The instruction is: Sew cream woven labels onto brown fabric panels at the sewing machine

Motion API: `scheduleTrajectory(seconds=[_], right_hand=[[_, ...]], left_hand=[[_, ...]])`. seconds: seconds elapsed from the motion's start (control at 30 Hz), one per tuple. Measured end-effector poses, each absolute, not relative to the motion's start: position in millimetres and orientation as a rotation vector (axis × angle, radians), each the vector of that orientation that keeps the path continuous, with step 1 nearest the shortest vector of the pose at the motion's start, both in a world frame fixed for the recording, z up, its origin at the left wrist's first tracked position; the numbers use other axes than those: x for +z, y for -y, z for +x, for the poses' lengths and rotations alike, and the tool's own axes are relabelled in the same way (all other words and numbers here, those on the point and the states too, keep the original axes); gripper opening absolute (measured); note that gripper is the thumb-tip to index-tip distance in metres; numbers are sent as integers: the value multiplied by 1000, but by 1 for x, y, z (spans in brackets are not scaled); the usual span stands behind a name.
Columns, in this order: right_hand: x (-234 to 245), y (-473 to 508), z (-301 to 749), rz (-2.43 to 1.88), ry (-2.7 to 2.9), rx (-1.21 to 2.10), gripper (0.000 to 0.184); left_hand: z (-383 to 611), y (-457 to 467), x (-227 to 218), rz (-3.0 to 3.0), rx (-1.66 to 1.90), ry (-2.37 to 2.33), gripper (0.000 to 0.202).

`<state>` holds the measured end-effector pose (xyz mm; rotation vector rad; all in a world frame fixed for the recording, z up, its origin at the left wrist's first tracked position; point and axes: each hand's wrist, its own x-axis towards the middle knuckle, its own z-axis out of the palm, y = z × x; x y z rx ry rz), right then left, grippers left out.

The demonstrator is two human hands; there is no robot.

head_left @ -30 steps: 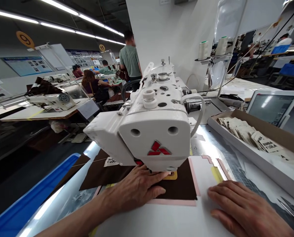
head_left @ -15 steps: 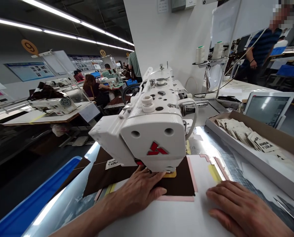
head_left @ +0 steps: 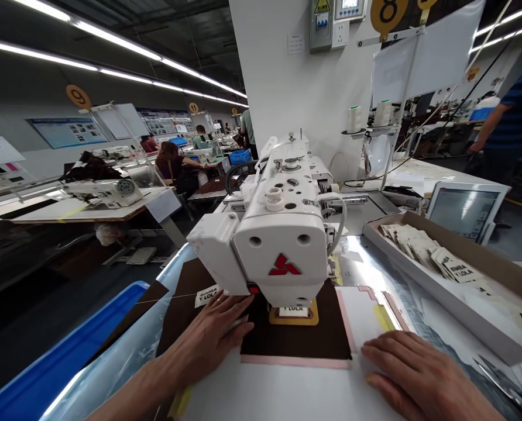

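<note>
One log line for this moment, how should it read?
left hand: flat on fabric | right hand: flat on template | label: under machine

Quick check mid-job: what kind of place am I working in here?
Most likely a sewing factory floor: an industrial sewing machine stands over brown fabric, a box of labels sits beside it, and more sewing stations line the hall under numbered signs.

You show 2 bare hands, your left hand (head_left: pixel 208 339) and your right hand (head_left: pixel 414 374); your left forearm (head_left: pixel 138 392) is uncovered to the edge of view.
</note>
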<state>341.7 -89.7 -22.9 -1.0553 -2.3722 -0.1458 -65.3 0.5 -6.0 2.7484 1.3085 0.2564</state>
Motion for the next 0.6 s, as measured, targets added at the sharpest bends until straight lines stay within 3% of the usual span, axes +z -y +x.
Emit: scheduleTrajectory(seconds=[0.2, 0.5, 0.6], right_hand=[[-22, 95, 341, -1086, 2414, -71, 23], [-35, 80, 335, -1105, 2481, -246, 27], [-43, 75, 329, -1106, 2449, -290, 31]], left_hand=[[-59, 15, -21, 2768, 399, -1340, 47], [-36, 16, -20, 2867, 205, -983, 62], [-22, 13, -11, 2817, 196, -921, 48]])
